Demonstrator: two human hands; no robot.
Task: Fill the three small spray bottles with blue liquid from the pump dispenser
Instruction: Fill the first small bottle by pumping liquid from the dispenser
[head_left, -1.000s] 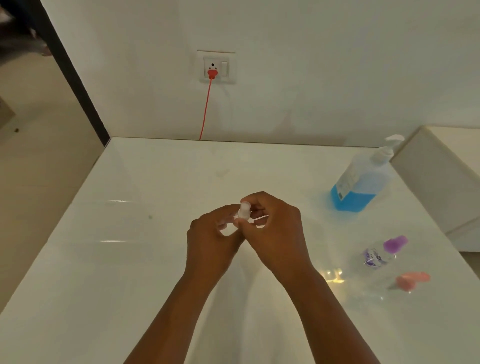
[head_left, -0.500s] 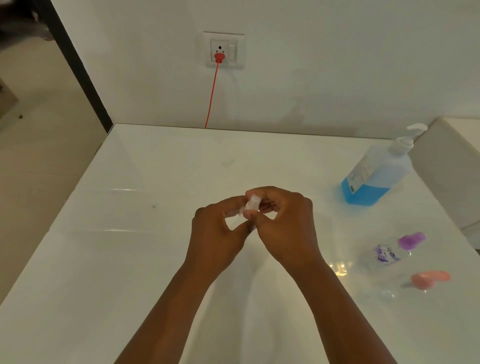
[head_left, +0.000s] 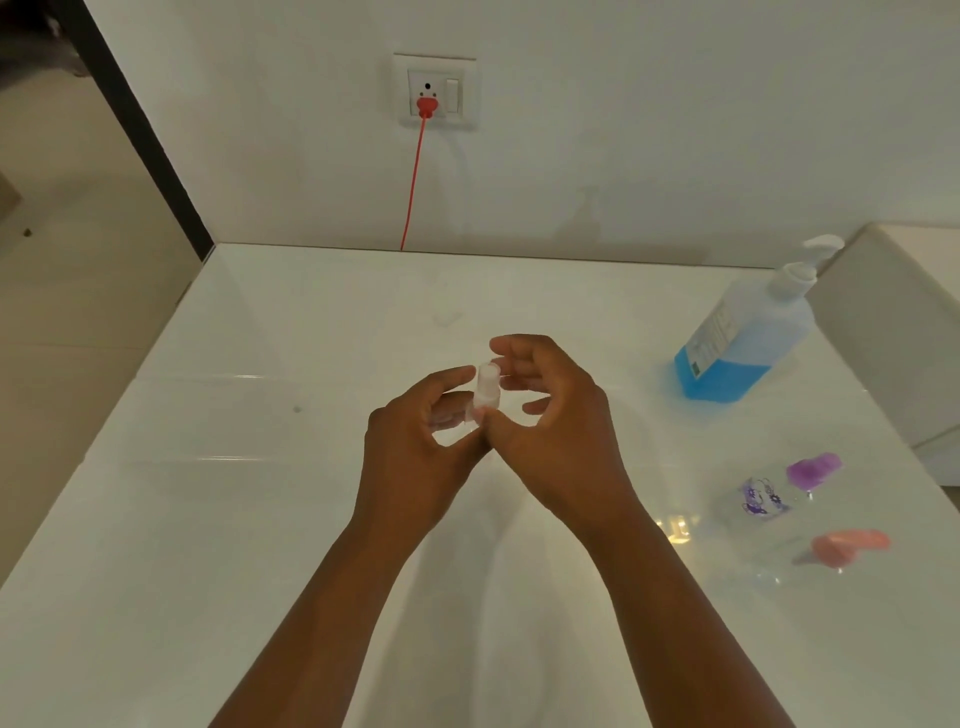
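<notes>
Over the middle of the white table (head_left: 249, 519), my left hand (head_left: 410, 467) grips the body of a small clear spray bottle (head_left: 487, 389) with a whitish cap. My right hand (head_left: 556, 431) is beside the cap with its fingers spread loose around it. Its thumb tip touches the cap's base. The pump dispenser (head_left: 743, 343), about a third full of blue liquid, stands at the back right. Two more small clear spray bottles lie on the right, one with a purple cap (head_left: 774, 493) and one with a pink cap (head_left: 847, 545). Both look empty.
A white box-like unit (head_left: 893, 338) stands against the table's right side, just behind the dispenser. A red cord (head_left: 413, 182) hangs from a wall socket (head_left: 434, 93) down behind the table's far edge. The floor drops away left of the table.
My right fingers, which were closed on the cap, have loosened and spread. The camera has tilted, so the hands sit a little higher and the right-hand objects appear farther right.
</notes>
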